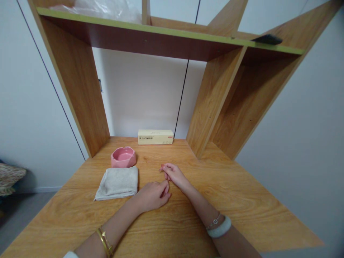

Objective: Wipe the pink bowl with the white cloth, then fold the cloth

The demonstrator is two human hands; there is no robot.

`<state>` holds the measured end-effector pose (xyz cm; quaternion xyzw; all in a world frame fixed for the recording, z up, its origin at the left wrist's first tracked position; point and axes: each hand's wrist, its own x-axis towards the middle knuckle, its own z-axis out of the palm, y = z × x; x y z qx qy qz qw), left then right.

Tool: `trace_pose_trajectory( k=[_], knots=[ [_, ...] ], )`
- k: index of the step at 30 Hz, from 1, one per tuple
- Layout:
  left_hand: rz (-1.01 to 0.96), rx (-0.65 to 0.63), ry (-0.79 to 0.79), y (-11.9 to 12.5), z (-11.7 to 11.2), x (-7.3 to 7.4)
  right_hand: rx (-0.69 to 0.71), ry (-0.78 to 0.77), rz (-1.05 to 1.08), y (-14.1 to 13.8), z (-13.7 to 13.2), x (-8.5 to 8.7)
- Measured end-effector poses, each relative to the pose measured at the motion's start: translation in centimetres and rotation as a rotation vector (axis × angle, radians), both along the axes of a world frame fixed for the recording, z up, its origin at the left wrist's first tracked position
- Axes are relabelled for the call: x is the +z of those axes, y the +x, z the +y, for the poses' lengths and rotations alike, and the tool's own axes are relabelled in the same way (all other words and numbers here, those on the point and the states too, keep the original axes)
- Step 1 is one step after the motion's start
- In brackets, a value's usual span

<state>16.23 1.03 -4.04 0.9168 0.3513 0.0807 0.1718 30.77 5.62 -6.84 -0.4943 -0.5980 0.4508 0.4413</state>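
Both of my hands rest on the wooden desk (242, 200) near its middle. My left hand (152, 195) lies palm down with loosely curled fingers and holds nothing. It sits just right of a folded grey cloth (118, 182). My right hand (173, 173) lies a little farther out, fingers bent and relaxed, also with nothing in it. The fingertips of the two hands nearly meet. A pink dish (123, 157) stands behind the cloth. A long cream box (155, 137) lies at the back by the wall.
Wooden uprights (83, 93) stand left and right of the desk's back, under a shelf (150, 34) with a green edge. Clear plastic (107, 9) lies on the shelf, and a dark object (267, 39) at its right end. White wall lies behind.
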Motion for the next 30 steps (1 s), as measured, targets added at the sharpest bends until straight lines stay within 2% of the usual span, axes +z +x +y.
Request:
trace_pose_trajectory(
  k=[6,30],
  knots=[
    [-0.017,-0.029,-0.023,-0.09,-0.13,0.17,-0.011,0.003,0.009,-0.07,-0.1,0.04],
    [0.023,-0.008,0.035,-0.02,0.12,-0.04,-0.023,0.029,0.013,-0.17,-0.28,-0.09]
  ],
)
